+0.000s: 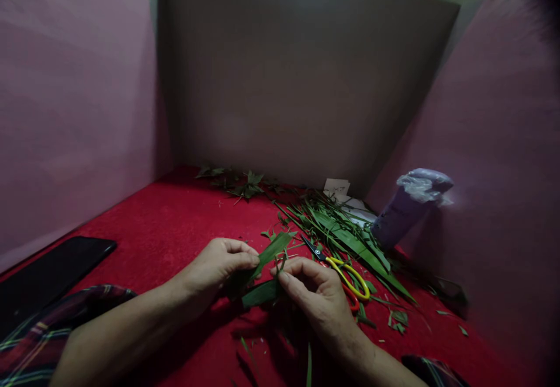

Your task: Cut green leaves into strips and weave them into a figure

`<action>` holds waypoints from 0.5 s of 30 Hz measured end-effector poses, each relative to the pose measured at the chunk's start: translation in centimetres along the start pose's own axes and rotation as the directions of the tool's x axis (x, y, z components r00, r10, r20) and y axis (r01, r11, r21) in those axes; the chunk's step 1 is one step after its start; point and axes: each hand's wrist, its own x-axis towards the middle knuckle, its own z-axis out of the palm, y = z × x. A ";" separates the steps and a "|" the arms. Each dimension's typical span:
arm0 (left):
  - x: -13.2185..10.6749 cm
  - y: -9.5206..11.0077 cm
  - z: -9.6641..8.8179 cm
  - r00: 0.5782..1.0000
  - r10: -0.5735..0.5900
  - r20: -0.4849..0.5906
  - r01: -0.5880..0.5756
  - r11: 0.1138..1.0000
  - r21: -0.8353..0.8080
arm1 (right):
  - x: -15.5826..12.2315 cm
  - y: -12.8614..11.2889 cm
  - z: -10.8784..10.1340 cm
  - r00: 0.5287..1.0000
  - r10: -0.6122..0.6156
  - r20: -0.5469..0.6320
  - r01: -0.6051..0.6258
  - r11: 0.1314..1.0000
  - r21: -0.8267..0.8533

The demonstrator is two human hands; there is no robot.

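Note:
Between my two hands, over the red cloth, is a broad green leaf strip (276, 246), bent or in more than one piece. My left hand (230, 261) pinches it between thumb and fingers. A thin stem and a darker leaf piece (262, 294) are at the fingertips of my right hand (312, 288), which is closed in a pinch. How the pieces join is hidden by the fingers. Just beyond my right hand lies a pair of scissors (350, 273) with yellow and red handles, blades pointing away to the left.
Long green leaves (350, 238) and stems lie heaped at the right, with leafy sprigs (249, 186) along the back wall. A wrapped purple cylinder (402, 209) leans by the right wall near white paper cards (336, 187). A black phone-like slab (56, 276) is at left on the red cloth (188, 212).

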 end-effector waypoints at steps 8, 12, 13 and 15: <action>-0.2 -0.1 0.2 0.999 -0.028 0.022 0.027 0.999 0.032 | -0.2 -0.2 0.4 0.992 0.119 0.052 -0.120 0.993 0.017; -0.3 0.1 0.2 0.999 -0.044 0.020 0.043 0.999 0.029 | -0.3 -0.1 0.5 0.987 0.137 0.080 -0.140 0.989 0.035; -0.3 0.1 0.3 0.999 -0.041 0.015 0.040 0.999 0.031 | -0.3 -0.1 0.5 0.986 0.141 0.084 -0.145 0.989 0.042; -0.3 0.2 0.3 0.999 -0.038 0.000 0.038 0.998 0.041 | -0.4 -0.1 0.5 0.985 0.150 0.085 -0.154 0.987 0.046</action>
